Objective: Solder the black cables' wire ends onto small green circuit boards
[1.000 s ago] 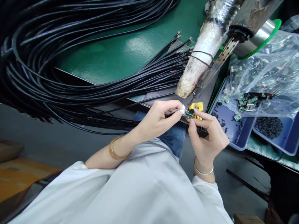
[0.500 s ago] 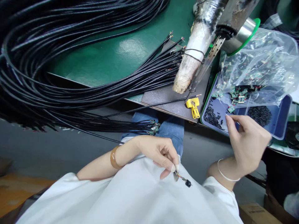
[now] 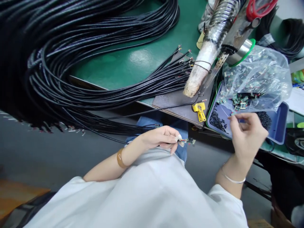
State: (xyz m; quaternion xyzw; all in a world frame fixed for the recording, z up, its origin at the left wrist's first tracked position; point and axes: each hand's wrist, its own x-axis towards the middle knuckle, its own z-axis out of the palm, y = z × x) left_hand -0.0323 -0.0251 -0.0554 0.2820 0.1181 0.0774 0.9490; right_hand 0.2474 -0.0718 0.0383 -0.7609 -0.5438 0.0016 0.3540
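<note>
Below the table edge, my left hand (image 3: 163, 139) is closed in a pinch on the end of a black cable. Short coloured wires (image 3: 182, 140) come out past its fingertips and lead to a small circuit board (image 3: 190, 141) with a dark part on it. Over the front of the blue tray (image 3: 280, 133), my right hand (image 3: 248, 133) pinches thumb and forefinger together on a thin, pale solder wire (image 3: 222, 108). Small green circuit boards (image 3: 241, 101) and short black tube pieces (image 3: 216, 119) lie in that tray, close to the right fingertips.
A large bundle of black cables (image 3: 106, 91) covers the left side of the table. A soldering iron (image 3: 217, 68) hangs tip down beside a wrapped duct (image 3: 197, 76), above a yellow clip (image 3: 199, 110). Behind them are a solder spool (image 3: 243, 52) and a plastic bag of boards (image 3: 256, 72).
My left hand has risen towards the table edge, and the cable end in it now points right instead of down. My right hand stays pinched near the tray. The camera view has shifted slightly.
</note>
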